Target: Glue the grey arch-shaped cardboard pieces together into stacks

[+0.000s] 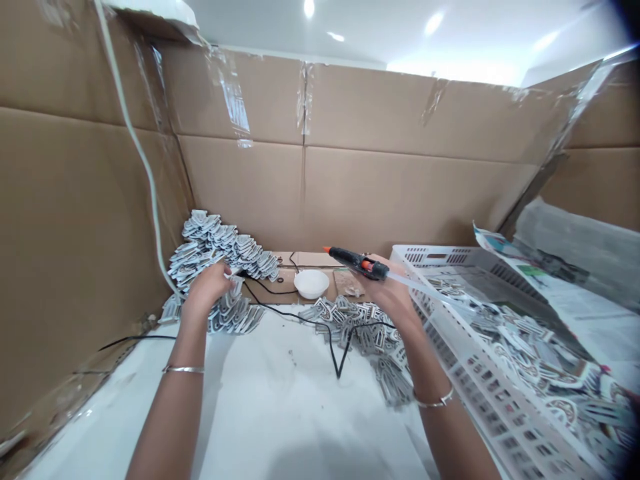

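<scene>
My right hand [393, 293] is wrapped round a black glue gun [353, 260] with an orange tip pointing left. A long clear glue stick [425, 288] runs out of its back end. On the left, my left hand [206, 288] is closed with its fingertips pinching a small flat white piece [235, 272]. It is at the front of a stacked pile of flat white-and-grey cutout pieces [220, 240]. A lower row of such pieces [235, 312] lies beside that hand. More loose cutouts [355, 320] are spread on the table left of my right wrist.
A white bowl [311, 284] stands at the back. On the right, a white plastic basket [480, 383] holds many cutouts and papers. A black cord [300, 317] crosses the white table [280, 400]. Cardboard walls [350, 193] enclose the back and left; a white cable [145, 157] hangs left.
</scene>
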Action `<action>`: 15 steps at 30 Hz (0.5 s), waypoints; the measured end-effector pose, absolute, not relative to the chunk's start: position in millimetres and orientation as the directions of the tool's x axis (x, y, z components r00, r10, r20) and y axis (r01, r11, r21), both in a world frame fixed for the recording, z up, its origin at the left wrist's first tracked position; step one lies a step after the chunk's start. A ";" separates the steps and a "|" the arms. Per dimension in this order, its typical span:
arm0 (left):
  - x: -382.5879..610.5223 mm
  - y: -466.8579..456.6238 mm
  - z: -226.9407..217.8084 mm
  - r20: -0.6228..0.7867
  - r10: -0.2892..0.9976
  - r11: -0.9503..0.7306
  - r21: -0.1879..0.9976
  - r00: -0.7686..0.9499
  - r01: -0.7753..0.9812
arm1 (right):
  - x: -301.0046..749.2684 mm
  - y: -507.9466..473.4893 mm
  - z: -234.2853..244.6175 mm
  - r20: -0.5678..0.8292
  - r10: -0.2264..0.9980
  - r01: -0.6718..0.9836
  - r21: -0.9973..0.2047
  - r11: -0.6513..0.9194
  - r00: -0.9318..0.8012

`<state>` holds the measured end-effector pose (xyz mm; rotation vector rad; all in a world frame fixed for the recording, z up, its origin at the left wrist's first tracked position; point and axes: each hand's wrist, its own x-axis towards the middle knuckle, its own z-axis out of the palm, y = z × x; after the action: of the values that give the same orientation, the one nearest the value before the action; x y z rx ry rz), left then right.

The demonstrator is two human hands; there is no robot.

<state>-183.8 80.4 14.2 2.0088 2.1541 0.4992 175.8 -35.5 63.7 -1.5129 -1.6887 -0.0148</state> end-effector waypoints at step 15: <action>-184.3 68.7 26.3 0.062 0.957 0.259 0.254 -0.283 0.932 | 175.7 -31.9 60.4 0.567 0.818 0.814 -0.520 0.259 0.102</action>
<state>-184.3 68.7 26.3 1.8140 2.4079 0.3683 175.7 -31.9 60.4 -1.5227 -1.6760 0.0054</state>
